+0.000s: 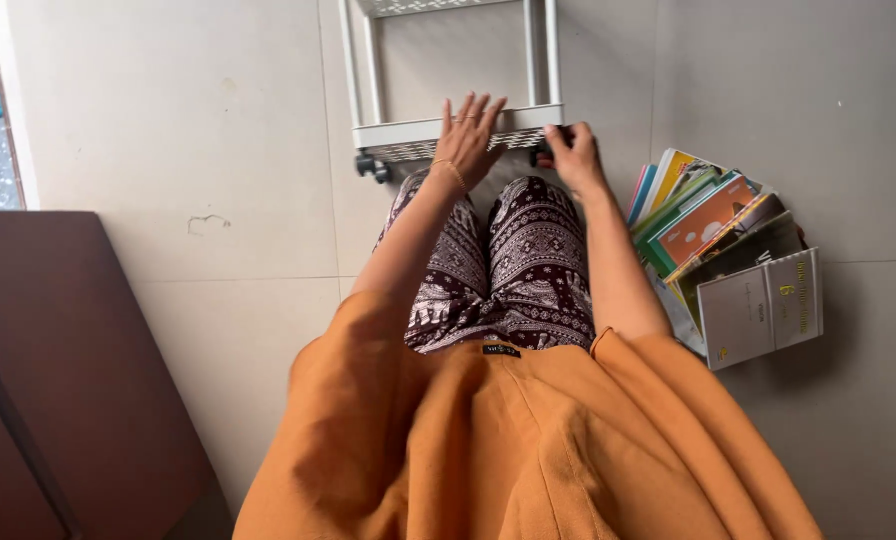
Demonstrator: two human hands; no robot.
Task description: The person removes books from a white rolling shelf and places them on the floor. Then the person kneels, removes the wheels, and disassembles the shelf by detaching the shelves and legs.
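I look down on a pale tiled floor (188, 130), the largest thing in view, with a dark brown piece of furniture (68, 370) far off to the left of my hands. My orange top (508, 440) and patterned trousers (513, 265) fill the lower middle. Just ahead of my knees stands a white rolling cart (448, 70) with a mesh shelf along its bottom edge. To the right of my right arm, near but apart from the cart, lies a fanned pile of books (728, 255) on the floor, a grey one topmost at its outer end.

My left hand (465, 140) lies flat on the front rail of the cart, fingers spread and open, gripping nothing. My right hand (571, 152) is curled at the rail's right corner, closed around a dark wheel (546, 152) there, I think; the fingers hide most of it. Left of my left hand, another wheel (371, 165) shows under the rail.
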